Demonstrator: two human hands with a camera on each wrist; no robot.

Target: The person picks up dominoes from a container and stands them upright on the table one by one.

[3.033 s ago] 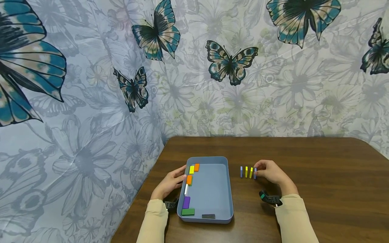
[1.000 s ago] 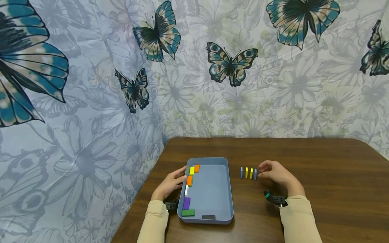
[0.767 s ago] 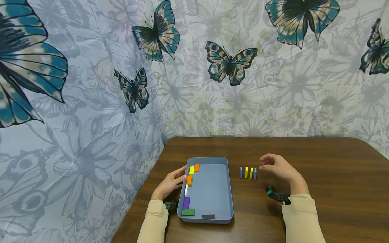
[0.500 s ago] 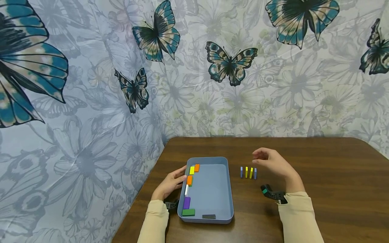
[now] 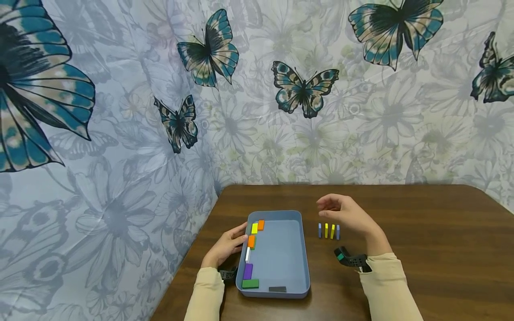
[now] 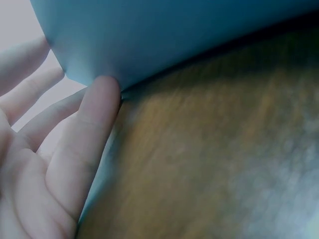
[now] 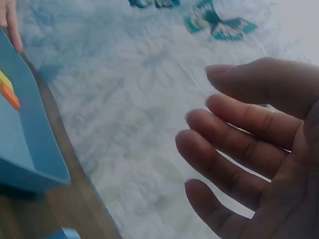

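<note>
1. On the brown surface (image 5: 433, 236), just right of the blue-grey tray (image 5: 277, 254): four slim blocks upright in a spaced row. Left to right, a blue block (image 5: 319, 230), a yellow block (image 5: 326, 230), a second yellow block (image 5: 333, 231), a second blue block (image 5: 338, 232).
2. Up over the row's far side, the right grip (image 5: 347, 214)! Fingers loosely curved, thumb well apart from them, only air between. Hangs close to the blocks; exact height hard to tell.
3. Across at the tray's left wall, the left grip (image 5: 225, 246): fingers extended, thumb apart, touching the outside. Up close, one fingertip right against the wall.
4. Inside, down the left side: an orange slab (image 5: 261, 225) beside a yellow slab (image 5: 254, 228), another orange slab (image 5: 251, 241) with a green edge showing, a white slab (image 5: 247, 254), a purple slab (image 5: 248, 271), a green slab (image 5: 250, 283) in the near corner. By the near wall, a dark grey slab (image 5: 277, 289).
5. On both wrists, black straps (image 5: 351, 259) and cream sleeves (image 5: 387, 285). Behind everything, butterfly-patterned wall covering (image 5: 304, 92).
</note>
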